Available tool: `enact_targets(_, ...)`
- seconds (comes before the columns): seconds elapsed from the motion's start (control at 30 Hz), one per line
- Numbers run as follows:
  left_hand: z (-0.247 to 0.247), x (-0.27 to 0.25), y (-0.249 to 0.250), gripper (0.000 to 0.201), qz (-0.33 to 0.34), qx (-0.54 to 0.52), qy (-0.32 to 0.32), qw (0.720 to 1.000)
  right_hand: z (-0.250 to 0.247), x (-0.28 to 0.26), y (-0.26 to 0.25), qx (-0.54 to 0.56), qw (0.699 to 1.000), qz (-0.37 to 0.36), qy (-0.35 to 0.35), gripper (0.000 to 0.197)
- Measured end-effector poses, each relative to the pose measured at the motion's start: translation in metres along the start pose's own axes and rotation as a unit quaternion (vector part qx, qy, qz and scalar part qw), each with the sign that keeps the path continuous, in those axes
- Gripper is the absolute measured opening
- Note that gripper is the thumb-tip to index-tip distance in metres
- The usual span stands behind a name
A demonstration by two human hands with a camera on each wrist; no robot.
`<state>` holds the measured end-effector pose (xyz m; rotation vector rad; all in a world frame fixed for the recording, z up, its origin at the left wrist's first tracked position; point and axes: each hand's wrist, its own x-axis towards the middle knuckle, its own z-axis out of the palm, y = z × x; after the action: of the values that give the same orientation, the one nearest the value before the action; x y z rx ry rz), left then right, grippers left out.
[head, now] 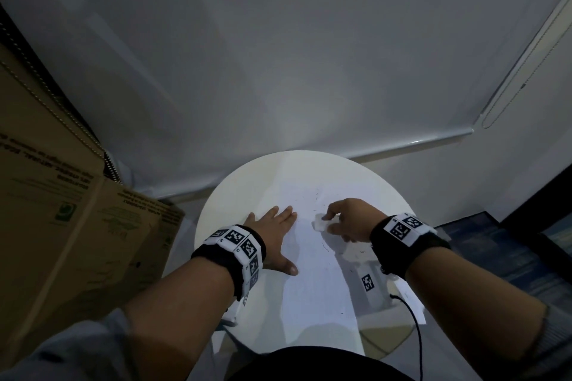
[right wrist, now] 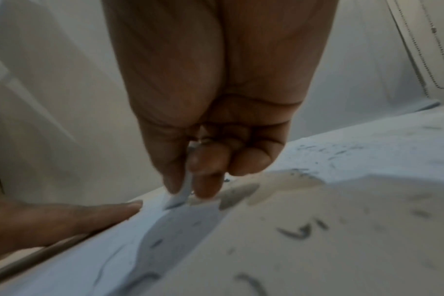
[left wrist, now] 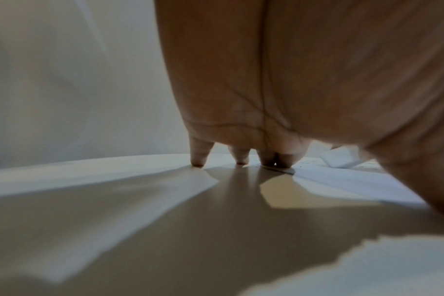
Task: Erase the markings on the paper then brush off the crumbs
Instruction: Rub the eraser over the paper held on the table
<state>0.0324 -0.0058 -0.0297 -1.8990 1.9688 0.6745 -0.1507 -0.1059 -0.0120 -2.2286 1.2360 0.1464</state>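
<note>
a dark lap (head: 309, 362) filled the nearest edge of the head view, and a black cable (head: 414, 331) ran up past it to the right wrist. the round white table (head: 216, 213) stood just beyond, with the paper (head: 315, 281) spread across it and faint pencil markings (head: 324, 246) scattered on the sheet. the left hand (head: 275, 233) lay flat on the paper's left part, fingers straight and slightly spread, thumb out toward the body, pinning the sheet. just to its right, the right hand (head: 349, 219) had its thumb and fingers curled tight around a white eraser (head: 320, 223), whose tip touched the paper. from the right wrist, dark crumbs (right wrist: 302, 233) lay strewn near the eraser's tip (right wrist: 180, 197). a cardboard box (head: 62, 226) stood left of the table, and the pale wall (head: 278, 56) rose behind.
</note>
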Motion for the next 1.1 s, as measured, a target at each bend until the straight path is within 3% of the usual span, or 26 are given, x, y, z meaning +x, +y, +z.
enact_targets(0.1,-0.001,0.000,0.000,0.116,0.000,0.004,-0.003,1.000,-0.001,-0.007,-0.006,-0.041,0.995,-0.034,-0.082,0.014)
enact_targets(0.17,-0.001,0.001,0.000,0.116,0.002,0.004,-0.007,1.000,-0.005,-0.002,-0.009,-0.062,0.996,-0.038,-0.059,0.019)
enact_targets(0.3,-0.002,0.001,0.000,0.116,0.001,0.001,-0.011,1.000,-0.005,0.012,-0.006,-0.035,0.997,-0.020,0.062,0.026)
enact_targets(0.37,-0.002,0.002,0.000,0.116,0.001,0.003,-0.011,1.000,-0.002,0.008,-0.004,-0.016,0.999,-0.019,0.042,0.021)
enact_targets(0.47,-0.002,0.003,-0.001,0.117,0.002,0.007,-0.015,1.000,0.000,-0.002,-0.007,-0.017,0.998,-0.033,-0.060,0.016)
enact_targets(0.5,-0.002,0.004,-0.001,0.118,0.002,0.006,-0.016,1.000,-0.002,-0.001,-0.009,-0.023,0.997,-0.037,-0.064,0.017)
enact_targets(0.67,-0.003,0.004,-0.002,0.119,0.002,0.002,-0.015,1.000,-0.008,0.017,-0.010,-0.049,0.997,-0.020,0.057,0.023)
enact_targets(0.83,-0.002,0.005,-0.002,0.120,0.003,0.002,-0.018,1.000,-0.006,0.000,-0.014,-0.014,0.997,-0.028,-0.075,0.015)
enact_targets(1.0,-0.003,0.004,-0.002,0.119,0.001,0.008,-0.017,1.000,-0.004,0.016,-0.017,-0.066,0.996,-0.023,0.053,0.025)
enact_targets(1.1,-0.003,0.004,-0.002,0.119,-0.001,0.009,-0.018,1.000,-0.002,0.010,-0.020,-0.072,0.997,-0.030,0.007,0.025)
